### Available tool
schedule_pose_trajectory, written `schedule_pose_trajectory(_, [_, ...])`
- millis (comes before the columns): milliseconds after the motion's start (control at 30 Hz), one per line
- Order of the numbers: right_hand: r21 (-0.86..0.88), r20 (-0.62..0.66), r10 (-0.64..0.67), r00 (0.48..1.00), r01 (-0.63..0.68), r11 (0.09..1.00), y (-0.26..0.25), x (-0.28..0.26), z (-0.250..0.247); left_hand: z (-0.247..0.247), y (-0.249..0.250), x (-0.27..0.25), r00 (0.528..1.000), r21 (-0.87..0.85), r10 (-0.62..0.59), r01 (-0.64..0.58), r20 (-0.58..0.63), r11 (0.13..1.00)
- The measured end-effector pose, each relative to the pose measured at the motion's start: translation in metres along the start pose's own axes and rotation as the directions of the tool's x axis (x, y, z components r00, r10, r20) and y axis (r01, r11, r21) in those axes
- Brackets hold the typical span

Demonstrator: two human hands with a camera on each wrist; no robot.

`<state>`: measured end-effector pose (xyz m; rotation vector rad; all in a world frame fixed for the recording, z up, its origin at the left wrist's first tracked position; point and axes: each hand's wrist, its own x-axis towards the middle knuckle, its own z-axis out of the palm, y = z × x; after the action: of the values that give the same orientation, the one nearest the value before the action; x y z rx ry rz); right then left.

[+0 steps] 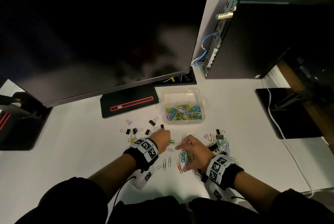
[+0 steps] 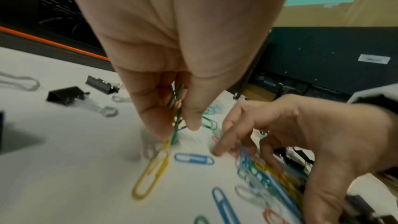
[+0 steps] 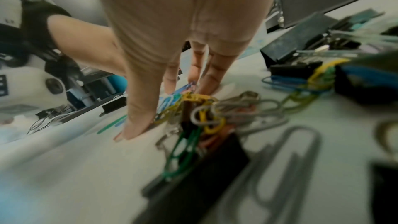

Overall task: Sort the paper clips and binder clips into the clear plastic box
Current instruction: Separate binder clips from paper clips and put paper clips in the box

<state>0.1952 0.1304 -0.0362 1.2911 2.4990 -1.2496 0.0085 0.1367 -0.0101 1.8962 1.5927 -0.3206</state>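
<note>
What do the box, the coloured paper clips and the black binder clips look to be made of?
Box: clear, slightly glossy plastic; the desk shows through its walls.
Coloured paper clips: probably wire with a coloured coating, judging by thin bent loops in bright solid colours; the core is not visible.
Black binder clips: likely black-painted sheet metal, folded into a wedge, with bare silvery wire handles.

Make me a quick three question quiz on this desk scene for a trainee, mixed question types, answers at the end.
1. True or false: the clear plastic box holds black binder clips.
2. What does the left hand pinch? A) thin coloured wire paper clips B) a pen C) nothing
3. Fill in: the right hand is gathering a pile of coloured ____ clips on the white desk.

Key: 1 false, only coloured paper clips lie in it; 2 A; 3 paper.
</note>
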Motion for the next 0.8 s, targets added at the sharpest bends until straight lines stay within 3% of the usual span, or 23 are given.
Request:
schedule_pose_trajectory(200, [0.044, -0.008, -0.024, 1.0, 0.024, 0.999, 0.001, 0.0, -0.004, -0.04, 0.01, 0.006, 0.989, -0.139, 0.041, -0.061, -0.14, 0.988])
schedule_pose_trajectory(367, [0.015, 0.015, 0.044, 0.999, -0.044, 0.999, -0.004, -0.001, -0.011, -0.069, 0.015, 0.021, 0.964, -0.29, -0.01, -0.071, -0.267, 0.954])
schedule_pose_trajectory(567, [-0.062, 0.082, 0.126, 0.989, -0.121, 0.991, -0.013, 0.004, -0.019, -0.072, 0.011, 0.044, 0.951, -0.68, -0.217, 0.01, -0.22, 0.734])
schedule_pose_trajectory(700, [-0.065, 0.079, 0.139, 0.987, -0.134, 0.989, -0.014, 0.005, -0.019, -0.065, 0.012, 0.046, 0.92, -0.62, -0.235, -0.012, -0.315, 0.785])
schedule_pose_trajectory(800, [-0.049, 0.058, 0.13, 0.99, -0.128, 0.991, -0.013, 0.002, -0.018, -0.062, 0.005, 0.047, 0.922, -0.641, -0.207, -0.054, -0.326, 0.766])
